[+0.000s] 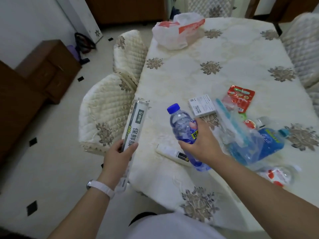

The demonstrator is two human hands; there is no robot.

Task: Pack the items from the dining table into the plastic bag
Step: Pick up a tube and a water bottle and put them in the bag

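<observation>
Two hands are loaded in the head view, and the plastic bag (174,31) meant to take their loads lies well apart from both, crumpled at the far end of the dining table (233,54). The left hand (120,153) has fingers and thumb wrapped round the near end of a cling film roll (136,123). The roll's long axis runs away from the person and points roughly toward the bag. The right hand (198,140) grips a water bottle (180,126) round its labelled middle. The bottle is tilted, with its blue cap toward the bag and its base away from it.

Of the two, the right hand sits over the table and looks somewhat closer to the bag. The left hangs at the table's edge, on the side of the bag's corner. A remote control (170,153) lies on the cloth farther from the bag than the bottle's cap. A small white box (202,107), a red snack packet (239,99) and a clear zip pouch (250,144) lie to the right of the line from bottle to bag.

Whether the bag's mouth is open cannot be told. The coming move probably needs a long forward reach or a step along the table. Each item would likely go in end first, since both point that way.
</observation>
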